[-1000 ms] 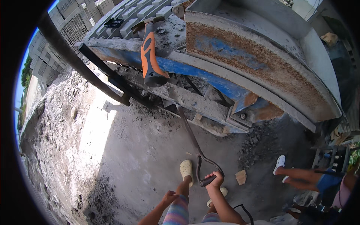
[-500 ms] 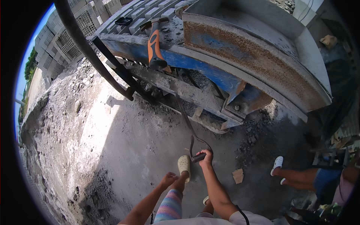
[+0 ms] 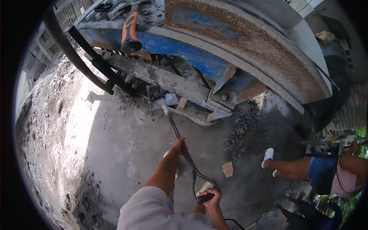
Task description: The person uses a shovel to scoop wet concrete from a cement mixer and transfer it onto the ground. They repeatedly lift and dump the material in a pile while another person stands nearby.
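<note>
Your right hand (image 3: 212, 196) is closed round the end grip of the shovel (image 3: 188, 156); your left hand (image 3: 179, 145), ahead of it, is wrapped round the shaft, a spacing that likely shares weight and steadies the blade. Beyond the left hand, the blade holds dark grit (image 3: 156, 93) beside a grey beam (image 3: 174, 83). Farther ahead-left, the hammer (image 3: 130, 30) overhangs its ledge, probably for easy reach.

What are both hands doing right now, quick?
Left hand: closed around the shovel's shaft, partway down.
Right hand: closed on the shovel's end grip.
</note>
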The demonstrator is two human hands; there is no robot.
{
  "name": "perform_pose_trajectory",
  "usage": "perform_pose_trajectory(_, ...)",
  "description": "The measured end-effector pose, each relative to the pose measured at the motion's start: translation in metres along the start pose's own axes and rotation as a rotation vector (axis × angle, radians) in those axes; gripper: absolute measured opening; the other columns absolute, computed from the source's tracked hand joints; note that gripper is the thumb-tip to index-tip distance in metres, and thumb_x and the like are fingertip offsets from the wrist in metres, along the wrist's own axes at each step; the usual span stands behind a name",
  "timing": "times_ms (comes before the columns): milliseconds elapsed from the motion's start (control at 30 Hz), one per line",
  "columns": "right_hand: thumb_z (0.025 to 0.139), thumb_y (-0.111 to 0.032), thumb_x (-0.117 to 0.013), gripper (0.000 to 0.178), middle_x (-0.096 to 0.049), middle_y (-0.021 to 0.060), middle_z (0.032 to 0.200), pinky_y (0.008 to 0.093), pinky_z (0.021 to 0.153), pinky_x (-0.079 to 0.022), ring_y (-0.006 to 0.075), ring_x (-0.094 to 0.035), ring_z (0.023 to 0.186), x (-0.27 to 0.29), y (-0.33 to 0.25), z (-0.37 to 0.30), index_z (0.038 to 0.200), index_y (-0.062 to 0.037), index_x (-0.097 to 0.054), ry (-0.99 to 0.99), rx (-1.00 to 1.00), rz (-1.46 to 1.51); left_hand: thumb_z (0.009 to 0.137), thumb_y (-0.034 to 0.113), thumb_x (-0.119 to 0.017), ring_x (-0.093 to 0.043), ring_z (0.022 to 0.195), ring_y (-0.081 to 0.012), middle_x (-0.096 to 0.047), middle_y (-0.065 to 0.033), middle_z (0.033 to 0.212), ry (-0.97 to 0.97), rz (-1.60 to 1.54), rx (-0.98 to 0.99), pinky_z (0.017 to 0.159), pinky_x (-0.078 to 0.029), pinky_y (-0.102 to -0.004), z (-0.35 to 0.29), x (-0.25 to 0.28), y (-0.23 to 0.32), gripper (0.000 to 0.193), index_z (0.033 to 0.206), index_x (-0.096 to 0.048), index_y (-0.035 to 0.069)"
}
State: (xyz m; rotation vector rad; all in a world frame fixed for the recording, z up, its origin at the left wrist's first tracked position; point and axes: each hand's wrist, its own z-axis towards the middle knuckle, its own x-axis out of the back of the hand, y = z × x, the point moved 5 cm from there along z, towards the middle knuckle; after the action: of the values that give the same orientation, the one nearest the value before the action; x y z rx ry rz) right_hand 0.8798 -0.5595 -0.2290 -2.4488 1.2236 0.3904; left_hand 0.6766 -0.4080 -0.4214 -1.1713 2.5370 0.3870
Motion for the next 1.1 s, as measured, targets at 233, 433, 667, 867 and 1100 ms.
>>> perform_pose_trajectory(233,0.057,-0.005,-0.048,0.007,-0.047,0.0051,0.054,0.0406,0.053,-0.043,0.0231,-0.048,0.049,0.078,-0.023,-0.062,0.062,-0.0100,-0.048,0.009,0.053,0.006,0.068,0.013,-0.052,-0.045,0.044,-0.0181,-0.042,-0.0049,0.051,0.087,-0.062,0.061,0.044,-0.040,-0.0330,-0.045,-0.001,-0.089,0.012,0.063,-0.043,0.008)
perform_pose_trajectory(433,0.060,-0.010,-0.049,0.004,-0.045,0.0054,0.054,0.0379,0.052,-0.042,0.0215,-0.047,0.050,0.195,-0.039,-0.160,0.063,-0.0093,-0.045,0.121,0.033,0.026,0.067,0.008,-0.053,-0.046,0.047,-0.0182,-0.044,-0.0060,0.055,0.263,-0.035,0.108,0.044,-0.040,-0.0314,-0.128,0.013,-0.210,0.008,0.067,-0.045,0.005)
perform_pose_trajectory(667,0.063,-0.012,-0.049,0.005,-0.046,0.0056,0.055,0.0369,0.052,-0.043,0.0206,-0.049,0.051,0.316,-0.074,-0.241,0.063,-0.0087,-0.046,0.236,0.181,0.145,0.066,0.007,-0.052,-0.046,0.046,-0.0195,-0.044,-0.0076,0.056,0.404,0.080,0.226,0.045,-0.042,-0.0344,-0.160,0.001,-0.360,0.007,0.065,-0.046,0.005)
perform_pose_trajectory(867,0.066,-0.014,-0.050,0.007,-0.047,0.0058,0.055,0.0361,0.053,-0.044,0.0199,-0.049,0.052,0.387,-0.079,-0.309,0.063,-0.0082,-0.046,0.350,0.386,0.265,0.065,0.007,-0.053,-0.050,0.048,-0.0203,-0.048,-0.0090,0.060,0.505,0.460,0.264,0.041,-0.041,-0.0343,-0.162,-0.042,-0.469,0.007,0.067,-0.048,0.002)
perform_pose_trajectory(1100,0.076,-0.022,-0.050,0.016,-0.052,0.0017,0.058,0.0298,0.057,-0.048,0.0131,-0.054,0.055,0.477,-0.044,-0.265,0.066,-0.0088,-0.049,0.354,-0.097,0.869,0.064,0.021,-0.059,-0.055,0.079,-0.0275,-0.054,-0.0156,0.087,0.361,1.394,-0.063,0.068,-0.044,-0.0347,-0.159,-0.178,-0.494,0.043,0.098,-0.046,-0.002)
